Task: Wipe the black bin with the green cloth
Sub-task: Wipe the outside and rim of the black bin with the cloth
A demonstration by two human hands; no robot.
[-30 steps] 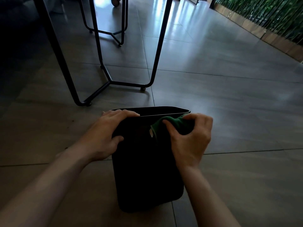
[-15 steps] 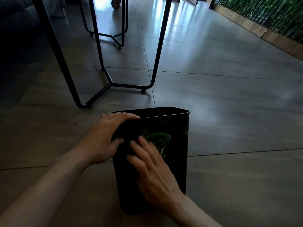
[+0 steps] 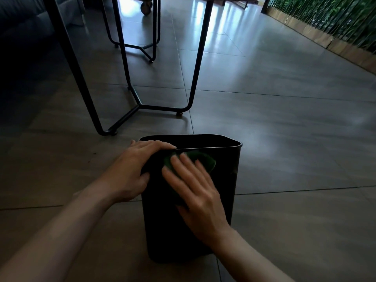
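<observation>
The black bin (image 3: 225, 180) stands upright on the tiled floor in front of me. My left hand (image 3: 132, 171) grips its near left corner, fingers curled over the rim and thumb on the side wall. My right hand (image 3: 193, 190) lies flat on the bin's near wall with straight fingers, pressing the green cloth (image 3: 205, 160) against it just under the rim. Most of the cloth is hidden beneath the fingers.
A black metal table frame (image 3: 140, 104) stands just beyond the bin to the left, with a second frame (image 3: 150, 47) and a caster wheel (image 3: 145, 6) further back. A wooden planter edge with green plants (image 3: 333, 23) runs along the far right.
My right hand went from bunching the cloth at the rim to pressing it flat on the near wall, then slid it up toward the rim. The left hand stayed put.
</observation>
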